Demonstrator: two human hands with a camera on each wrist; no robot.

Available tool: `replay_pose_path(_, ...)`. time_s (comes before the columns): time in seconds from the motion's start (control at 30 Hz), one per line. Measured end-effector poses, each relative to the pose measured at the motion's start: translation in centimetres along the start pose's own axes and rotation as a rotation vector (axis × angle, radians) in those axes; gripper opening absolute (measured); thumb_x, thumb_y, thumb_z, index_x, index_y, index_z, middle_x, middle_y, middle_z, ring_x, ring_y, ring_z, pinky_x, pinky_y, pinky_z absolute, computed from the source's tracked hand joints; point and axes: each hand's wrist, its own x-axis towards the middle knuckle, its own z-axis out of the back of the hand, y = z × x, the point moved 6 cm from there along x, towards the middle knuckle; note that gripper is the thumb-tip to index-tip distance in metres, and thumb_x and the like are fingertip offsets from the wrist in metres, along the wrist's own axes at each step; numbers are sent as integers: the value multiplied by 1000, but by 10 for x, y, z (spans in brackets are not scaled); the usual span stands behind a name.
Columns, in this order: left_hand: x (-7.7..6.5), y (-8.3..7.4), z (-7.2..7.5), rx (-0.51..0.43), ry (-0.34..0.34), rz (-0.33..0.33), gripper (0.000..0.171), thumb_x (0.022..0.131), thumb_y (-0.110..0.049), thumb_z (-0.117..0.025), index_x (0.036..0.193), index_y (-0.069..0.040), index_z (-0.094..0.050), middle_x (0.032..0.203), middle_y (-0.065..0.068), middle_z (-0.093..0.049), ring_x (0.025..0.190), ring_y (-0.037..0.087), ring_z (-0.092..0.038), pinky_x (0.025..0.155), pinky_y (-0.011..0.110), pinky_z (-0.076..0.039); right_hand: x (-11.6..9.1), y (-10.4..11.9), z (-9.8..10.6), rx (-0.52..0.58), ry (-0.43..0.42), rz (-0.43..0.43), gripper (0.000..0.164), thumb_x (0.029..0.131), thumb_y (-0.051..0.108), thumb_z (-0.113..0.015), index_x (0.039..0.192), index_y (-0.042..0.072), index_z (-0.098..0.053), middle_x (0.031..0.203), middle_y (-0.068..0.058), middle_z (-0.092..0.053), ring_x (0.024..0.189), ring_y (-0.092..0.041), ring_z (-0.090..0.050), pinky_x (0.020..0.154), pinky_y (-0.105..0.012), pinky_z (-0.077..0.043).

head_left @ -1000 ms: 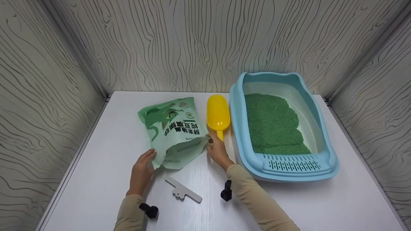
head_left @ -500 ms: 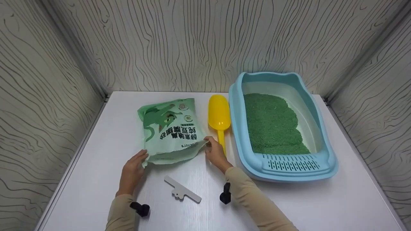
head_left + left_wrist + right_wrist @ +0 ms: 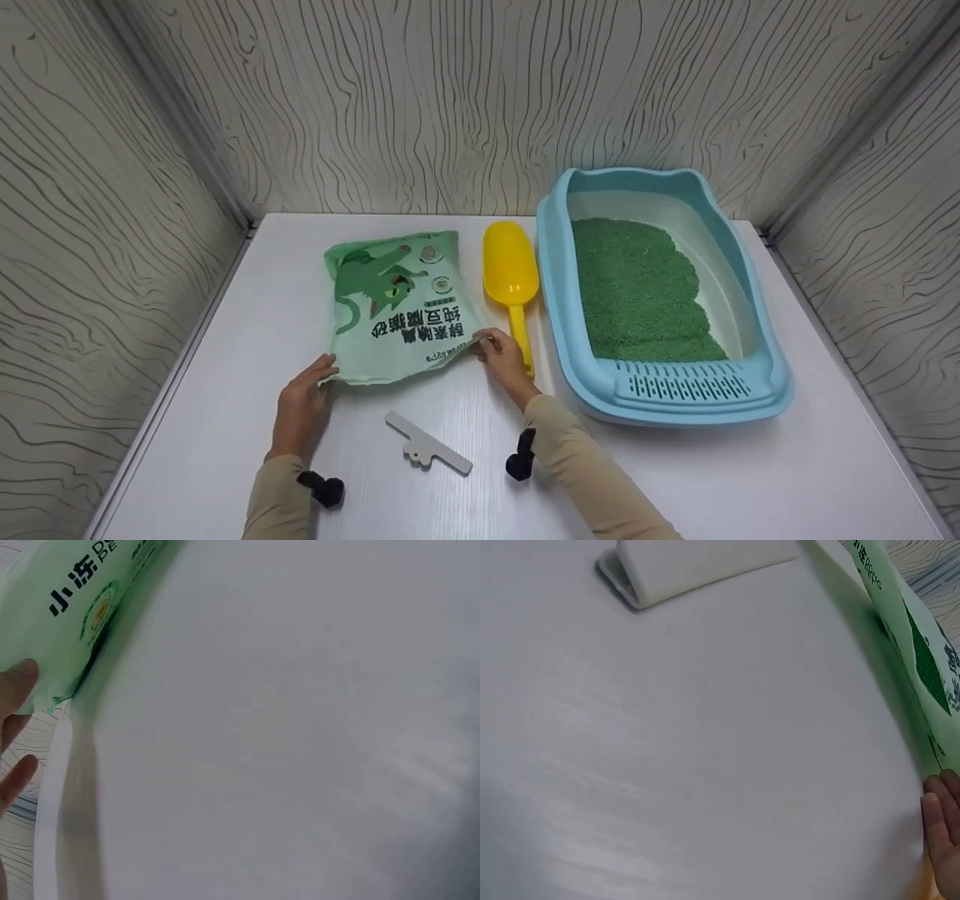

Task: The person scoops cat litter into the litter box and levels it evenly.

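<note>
A pale green cat litter bag [image 3: 397,315] with a printed cat lies flat on the table, its mouth edge toward me. My left hand [image 3: 300,405] pinches the mouth's left corner; in the left wrist view the thumb [image 3: 22,679] lies over the bag's film. At the right corner, my right hand [image 3: 506,364] pinches the edge between thumb and fingers, beside the handle of a yellow scoop [image 3: 510,262]. The mouth edges lie nearly together. In front of the bag rests a light grey bag clip [image 3: 427,442], which also shows in the right wrist view as a white clip [image 3: 705,570].
A blue litter box [image 3: 556,300] stands on the right, with green litter [image 3: 637,292] spread over much of its floor. The white table [image 3: 225,420] meets patterned walls at the back and sides.
The bag's gaping mouth has flattened and its front print has spread out. My left hand has moved left and my right hand slightly toward me, uncovering the scoop's handle.
</note>
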Motion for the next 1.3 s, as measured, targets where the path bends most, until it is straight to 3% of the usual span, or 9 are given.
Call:
replay_pose_path(0.17,-3,9,-3,-71,-19,64,22,88,7,-60,102,-6,-71,127,7,-67,125,24,-59,102,-6,-29,-2,-3,0,37,-4,-8,22,100,5,-44,113,-5,-59,111,-25,-66,97,-26,-68,88,-32,-57)
replay_pose_path(0.43,-2,16,-1,-114,-28,174,23,89,3,-60,108,-4,-70,124,7,-68,124,25,-59,101,-3,-34,-1,-7,-2,54,-57,-126,23,101,10,-45,111,-4,-61,107,-20,-67,96,-23,-66,92,-32,-55)
replay_pose_path(0.6,0,27,-7,-222,35,360,19,93,-10,-60,106,0,-69,126,6,-58,128,21,-52,104,16,-46,1,-8,-2,100,-125,-258,22,100,12,-48,107,-2,-64,101,-13,-68,90,-16,-63,92,-31,-54)
replay_pose_path(0.7,-2,33,-12,-260,72,488,27,95,-23,-59,103,2,-67,128,5,-51,124,18,-49,96,11,-46,2,-9,-2,146,-142,-334,23,99,14,-49,107,0,-66,99,-9,-68,88,-15,-63,94,-31,-54)
replay_pose_path(0.8,-2,34,-14,-282,77,580,35,95,-32,-58,104,1,-64,124,7,-56,113,16,-51,83,7,-43,2,-8,-1,174,-141,-368,23,99,13,-49,107,0,-66,96,-8,-68,85,-16,-62,91,-30,-54)
replay_pose_path(0.97,0,30,-16,-340,31,683,36,93,-34,-61,104,-1,-65,96,7,-68,85,10,-61,71,13,-50,3,-7,1,188,-151,-371,23,98,10,-49,107,0,-67,90,-6,-67,78,-14,-61,80,-25,-55)
replay_pose_path(1.1,0,32,-19,-460,9,757,29,92,-24,-62,106,1,-60,83,0,-68,73,7,-66,68,16,-54,4,-6,0,180,-159,-352,23,98,10,-51,108,0,-69,88,-5,-66,75,-12,-61,76,-23,-56)
replay_pose_path(1.17,-1,32,-20,-492,7,785,29,92,-20,-62,111,0,-55,84,3,-69,71,6,-66,67,16,-54,3,-5,0,170,-164,-335,23,97,10,-52,109,-1,-69,87,-5,-65,73,-12,-61,75,-24,-56)
replay_pose_path(1.3,-1,33,-21,-597,33,853,43,91,-14,-61,129,0,-46,107,11,-64,72,4,-65,70,15,-53,2,-3,-2,141,-179,-312,23,98,10,-52,108,-1,-69,86,-6,-63,72,-14,-60,73,-24,-56)
